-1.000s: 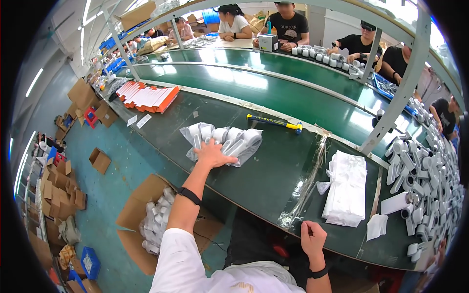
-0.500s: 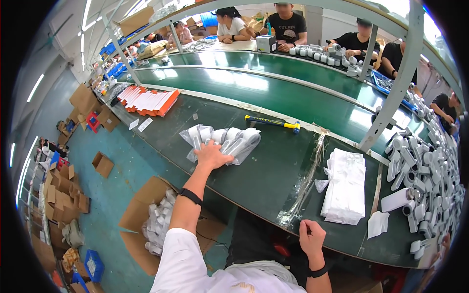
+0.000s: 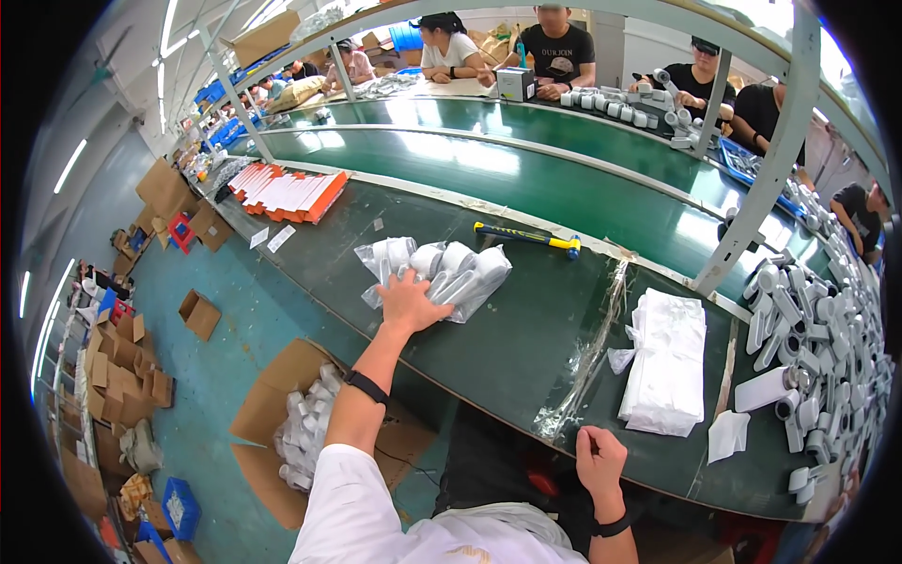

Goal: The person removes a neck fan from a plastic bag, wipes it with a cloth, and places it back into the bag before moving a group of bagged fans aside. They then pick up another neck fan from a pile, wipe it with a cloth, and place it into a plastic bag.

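"Since the earlier frame, the clear bag [image 3: 475, 285] of white parts [image 3: 458, 256] had shifted slightly toward the hammer [image 3: 529, 239]. The left hand [image 3: 408, 301] had held nearly the same place."

"How was the step best done?"

"It appeared to be one of steadying or shifting the clear bag. In my judgement that called for broad, light pressure across several parts at once. Pinching the film alone would have risked tearing it, and a hard push from one side could have sent the rounded ends over one another."

"Where did the bag lie relative to the fingers?"

"On the tabletop [image 3: 489, 352], left of the hammer and on its nearer side, apart from it. The left fingers were spread over the bag's near left portion, thumb toward the hammer side. Most rounded ends lay beyond the fingertips or to their hammer side. Whether the fingers gripped a part through the film could not be told."

"And the right hand [image 3: 601, 456]?"

"Well apart from the bag, to the near right of the hammer. Its fingers were curled narrow; no held thing showed, though the palm was hidden. In my view, it could usefully have backed the bag's hammer-side end."
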`<action>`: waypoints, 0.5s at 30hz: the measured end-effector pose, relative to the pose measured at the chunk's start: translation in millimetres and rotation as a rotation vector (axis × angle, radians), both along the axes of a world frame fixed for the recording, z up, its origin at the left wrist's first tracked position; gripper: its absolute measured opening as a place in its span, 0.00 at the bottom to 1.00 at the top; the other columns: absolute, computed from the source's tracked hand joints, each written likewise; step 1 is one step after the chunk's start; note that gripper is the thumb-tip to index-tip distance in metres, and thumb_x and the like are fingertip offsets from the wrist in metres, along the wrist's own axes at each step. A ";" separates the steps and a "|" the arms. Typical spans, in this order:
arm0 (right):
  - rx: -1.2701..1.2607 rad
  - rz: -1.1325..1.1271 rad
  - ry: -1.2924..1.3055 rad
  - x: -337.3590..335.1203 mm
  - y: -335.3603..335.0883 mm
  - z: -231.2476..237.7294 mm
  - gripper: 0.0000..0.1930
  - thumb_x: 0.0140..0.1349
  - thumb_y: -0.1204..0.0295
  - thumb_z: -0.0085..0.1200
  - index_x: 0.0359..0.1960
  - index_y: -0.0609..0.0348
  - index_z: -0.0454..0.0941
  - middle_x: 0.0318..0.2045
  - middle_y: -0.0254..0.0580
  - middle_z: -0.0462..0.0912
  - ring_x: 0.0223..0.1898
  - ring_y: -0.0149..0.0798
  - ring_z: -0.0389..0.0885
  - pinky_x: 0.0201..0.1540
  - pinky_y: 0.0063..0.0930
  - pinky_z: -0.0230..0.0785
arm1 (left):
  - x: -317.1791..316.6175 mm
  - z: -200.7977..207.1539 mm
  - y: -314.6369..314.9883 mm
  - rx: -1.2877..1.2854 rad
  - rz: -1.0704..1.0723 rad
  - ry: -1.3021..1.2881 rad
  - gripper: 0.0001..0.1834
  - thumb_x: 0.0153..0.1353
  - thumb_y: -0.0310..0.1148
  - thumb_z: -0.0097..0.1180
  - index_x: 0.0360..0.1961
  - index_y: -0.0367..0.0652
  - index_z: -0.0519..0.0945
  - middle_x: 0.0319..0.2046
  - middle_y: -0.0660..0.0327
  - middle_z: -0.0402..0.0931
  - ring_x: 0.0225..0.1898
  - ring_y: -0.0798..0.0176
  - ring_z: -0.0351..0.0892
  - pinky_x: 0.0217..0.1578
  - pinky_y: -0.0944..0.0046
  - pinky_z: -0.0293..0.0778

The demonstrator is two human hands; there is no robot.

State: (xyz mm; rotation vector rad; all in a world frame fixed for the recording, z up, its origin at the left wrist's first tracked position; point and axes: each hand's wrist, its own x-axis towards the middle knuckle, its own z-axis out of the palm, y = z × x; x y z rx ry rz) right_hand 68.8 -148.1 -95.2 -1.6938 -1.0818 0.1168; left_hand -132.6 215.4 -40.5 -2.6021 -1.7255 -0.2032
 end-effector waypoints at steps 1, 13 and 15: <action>0.000 0.005 0.005 0.2 0.6 0.4 0.03 0.58 0.76 0.60 0.31 0.62 0.80 0.21 0.43 0.79 0.19 0.37 0.77 0.24 0.26 0.68 | -1.0 -0.7 0.4 0.022 -0.010 -0.005 0.38 0.35 0.64 0.63 0.44 0.49 0.85 0.57 0.56 0.69 0.60 0.41 0.64 0.58 0.33 0.55; 0.019 -0.003 0.017 0.4 2.4 0.7 0.03 0.58 0.76 0.60 0.30 0.62 0.80 0.21 0.43 0.79 0.18 0.37 0.76 0.23 0.26 0.68 | -2.7 6.3 -2.6 0.105 -0.094 0.044 0.35 0.35 0.63 0.63 0.41 0.49 0.86 0.56 0.56 0.70 0.58 0.43 0.65 0.56 0.30 0.55; 0.026 -0.009 0.024 0.1 1.7 1.6 0.03 0.58 0.76 0.60 0.30 0.62 0.80 0.21 0.43 0.79 0.18 0.37 0.77 0.23 0.26 0.68 | -3.2 6.1 -4.2 0.126 -0.114 0.053 0.35 0.35 0.63 0.64 0.41 0.50 0.86 0.56 0.56 0.70 0.58 0.44 0.65 0.56 0.30 0.55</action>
